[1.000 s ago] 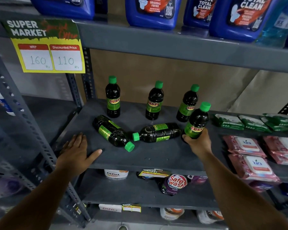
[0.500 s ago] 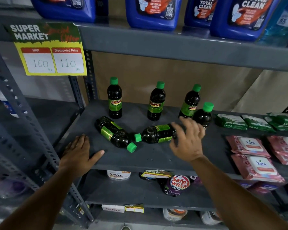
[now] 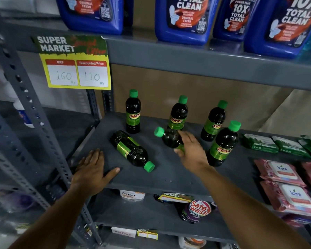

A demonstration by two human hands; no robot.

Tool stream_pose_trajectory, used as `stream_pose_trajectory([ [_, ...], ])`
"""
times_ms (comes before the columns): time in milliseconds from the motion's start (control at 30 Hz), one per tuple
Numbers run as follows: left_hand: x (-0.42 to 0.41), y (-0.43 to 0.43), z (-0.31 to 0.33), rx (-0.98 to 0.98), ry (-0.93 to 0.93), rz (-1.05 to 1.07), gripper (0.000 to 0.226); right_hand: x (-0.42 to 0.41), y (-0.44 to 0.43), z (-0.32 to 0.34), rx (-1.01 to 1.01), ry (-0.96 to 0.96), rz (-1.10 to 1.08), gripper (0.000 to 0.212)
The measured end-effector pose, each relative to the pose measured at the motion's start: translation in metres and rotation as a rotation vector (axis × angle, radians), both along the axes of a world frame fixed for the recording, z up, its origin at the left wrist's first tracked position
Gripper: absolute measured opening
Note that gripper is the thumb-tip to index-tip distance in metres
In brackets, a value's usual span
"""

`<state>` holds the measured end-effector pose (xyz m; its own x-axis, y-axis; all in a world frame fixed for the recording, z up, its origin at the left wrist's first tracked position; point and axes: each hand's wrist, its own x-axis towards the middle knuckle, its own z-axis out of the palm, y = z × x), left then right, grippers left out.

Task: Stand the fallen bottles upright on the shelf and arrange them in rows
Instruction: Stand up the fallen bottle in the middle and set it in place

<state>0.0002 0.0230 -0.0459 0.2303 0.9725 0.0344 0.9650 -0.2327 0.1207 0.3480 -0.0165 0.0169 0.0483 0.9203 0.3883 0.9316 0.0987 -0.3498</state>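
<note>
Three dark green-capped Sunny bottles stand along the back of the grey shelf (image 3: 169,178): left (image 3: 132,112), middle (image 3: 178,115), right (image 3: 214,121). A fourth upright bottle (image 3: 223,144) stands nearer the front on the right. My right hand (image 3: 192,153) grips a tilted bottle (image 3: 168,138), its cap raised toward the left. One bottle (image 3: 131,150) lies on its side, cap pointing front-right. My left hand (image 3: 92,169) rests flat on the shelf's front left edge, fingers spread.
Green packets (image 3: 260,142) and pink wipe packs (image 3: 284,178) fill the shelf's right part. Blue cleaner jugs (image 3: 183,18) stand on the shelf above. A price sign (image 3: 74,63) hangs at upper left. A grey upright post (image 3: 34,123) runs down the left.
My right hand let go of the upright front-right bottle, moved left, took hold of a fallen bottle and lifted its cap end. My left hand stayed put.
</note>
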Motion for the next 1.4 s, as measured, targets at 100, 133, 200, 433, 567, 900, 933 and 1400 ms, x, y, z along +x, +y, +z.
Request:
stream_pose_trajectory([
  [100,0.001,0.0,0.0,-0.006,0.004,0.002,0.119,-0.003,0.003,0.002,0.052,0.321,-0.024,0.071],
  [133,0.001,0.0,0.0,-0.006,0.002,0.004,0.119,-0.003,0.004,0.002,0.073,0.384,-0.031,0.07],
  [200,0.001,-0.001,0.0,-0.007,-0.006,0.004,0.118,-0.003,0.002,-0.001,0.115,0.47,-0.052,0.067],
  [433,0.002,-0.003,0.002,-0.013,-0.005,0.004,0.116,-0.001,-0.007,-0.012,0.108,0.737,-0.034,0.074],
  [567,0.0,-0.003,0.002,-0.007,-0.011,-0.004,0.114,-0.005,0.002,-0.018,0.043,0.627,-0.26,0.101],
  [900,0.0,-0.002,0.002,-0.019,-0.03,-0.008,0.117,0.0,0.005,-0.032,-0.013,0.75,-0.256,0.089],
  [933,0.0,-0.002,0.001,-0.017,-0.032,-0.007,0.116,0.0,0.005,-0.033,-0.032,0.75,-0.233,0.09],
  [1400,0.0,-0.006,0.004,-0.004,-0.025,-0.017,0.113,-0.004,0.007,-0.036,-0.04,0.664,-0.258,0.065],
])
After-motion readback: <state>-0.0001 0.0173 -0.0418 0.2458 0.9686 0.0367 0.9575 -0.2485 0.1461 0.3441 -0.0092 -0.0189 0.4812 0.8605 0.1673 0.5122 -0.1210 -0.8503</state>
